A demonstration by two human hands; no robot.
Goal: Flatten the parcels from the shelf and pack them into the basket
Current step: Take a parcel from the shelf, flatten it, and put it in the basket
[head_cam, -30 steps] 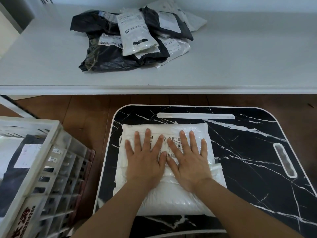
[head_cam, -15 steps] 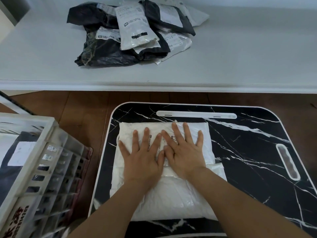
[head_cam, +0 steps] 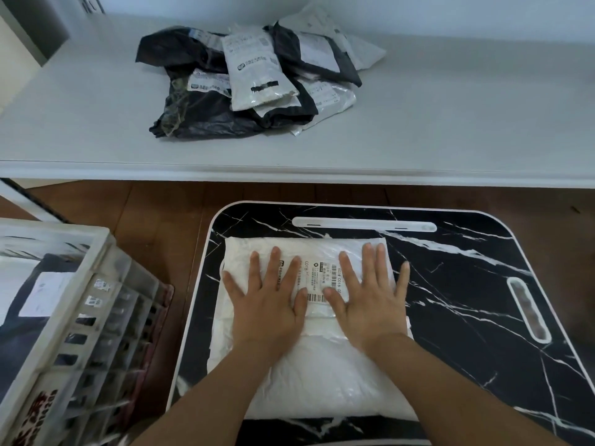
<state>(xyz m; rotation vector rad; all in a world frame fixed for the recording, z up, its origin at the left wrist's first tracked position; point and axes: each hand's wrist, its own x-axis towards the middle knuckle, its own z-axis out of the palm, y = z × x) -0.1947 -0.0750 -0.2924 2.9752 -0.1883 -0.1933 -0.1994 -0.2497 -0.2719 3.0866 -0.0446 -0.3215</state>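
head: flat palms [head_cam: 267, 312] on parcel [head_cam: 322, 375]

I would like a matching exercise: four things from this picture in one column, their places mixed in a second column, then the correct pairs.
Things:
1. white parcel
2. pile of parcels
3. basket
4. left hand

Places:
A. on the grey shelf
B. on the floor, left of the marble table
C. flat on the marble table
D. pressing on the white parcel, beside the right hand

Pairs: 1-C, 2-A, 3-B, 4-D

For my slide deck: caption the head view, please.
Both hands, left hand and right hand, press a white parcel flat on the marble-patterned table.
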